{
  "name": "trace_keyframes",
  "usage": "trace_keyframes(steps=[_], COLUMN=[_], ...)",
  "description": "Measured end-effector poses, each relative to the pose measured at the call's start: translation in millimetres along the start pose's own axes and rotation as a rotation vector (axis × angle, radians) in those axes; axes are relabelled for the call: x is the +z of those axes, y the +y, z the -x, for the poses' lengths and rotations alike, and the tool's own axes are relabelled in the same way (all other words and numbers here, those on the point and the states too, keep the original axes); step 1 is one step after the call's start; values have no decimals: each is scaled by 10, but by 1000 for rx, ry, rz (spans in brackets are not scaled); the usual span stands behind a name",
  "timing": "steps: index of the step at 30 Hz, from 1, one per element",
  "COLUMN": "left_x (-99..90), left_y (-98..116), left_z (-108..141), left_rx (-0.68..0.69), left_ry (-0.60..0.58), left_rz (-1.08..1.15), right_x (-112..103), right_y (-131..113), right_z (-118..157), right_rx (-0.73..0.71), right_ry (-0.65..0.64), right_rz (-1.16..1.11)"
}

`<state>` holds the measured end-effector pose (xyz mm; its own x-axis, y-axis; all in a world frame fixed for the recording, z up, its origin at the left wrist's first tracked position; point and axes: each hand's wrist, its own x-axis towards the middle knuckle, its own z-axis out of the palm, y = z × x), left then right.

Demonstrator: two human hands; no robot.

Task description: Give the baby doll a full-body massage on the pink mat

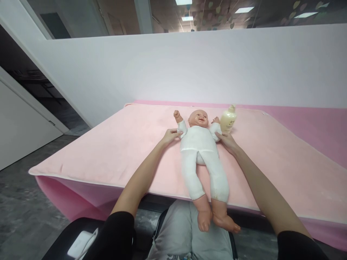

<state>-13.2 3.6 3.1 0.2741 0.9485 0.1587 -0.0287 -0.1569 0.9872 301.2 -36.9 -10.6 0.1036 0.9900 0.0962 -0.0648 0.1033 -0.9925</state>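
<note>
Head view: on the pink blanket (94,151) lies the doll (199,139) on its back, its feet past the near edge. Left forearm (143,171) and right forearm (260,180) stretch forward and inward. The left hand (171,135) pinches one sleeved arm of the doll, the right hand (229,141) the other, just beside the pale yellow bottle (228,119).

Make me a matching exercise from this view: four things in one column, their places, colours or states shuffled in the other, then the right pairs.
1. Baby doll
2. Pump bottle
3. Left hand
4. Trousers

A. Grey, below the table edge in the view
B. At the white sleeve farther from the bottle
C. Face up, feet past the near edge of the blanket
D. Pale yellow

Pairs: 1-C, 2-D, 3-B, 4-A
</note>
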Motion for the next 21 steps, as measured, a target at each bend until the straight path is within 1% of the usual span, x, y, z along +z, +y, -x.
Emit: trace_keyframes(steps=[4, 9, 11, 15, 17, 21], left_x=[4, -35, -49, -81, -101, -135], left_y=[5, -14, -21, -46, -74, -153], left_z=[21, 9, -5, -28, -42, -75], left_rx=[-27, -62, -81, -93, -76, 2], left_ry=[35, 12, 21, 18, 4, -21], left_rz=[32, 55, 56, 48, 41, 30], right_x=[-21, -24, -18, -12, -17, -37], right_y=[-3, -47, -72, -86, -73, -42], right_z=[6, 39, 56, 68, 59, 36], right_rx=[10, 1, -12, -27, -20, -13], right_ry=[-14, -57, -69, -65, -54, -52], right_rz=[-19, -28, -26, -42, -41, -43])
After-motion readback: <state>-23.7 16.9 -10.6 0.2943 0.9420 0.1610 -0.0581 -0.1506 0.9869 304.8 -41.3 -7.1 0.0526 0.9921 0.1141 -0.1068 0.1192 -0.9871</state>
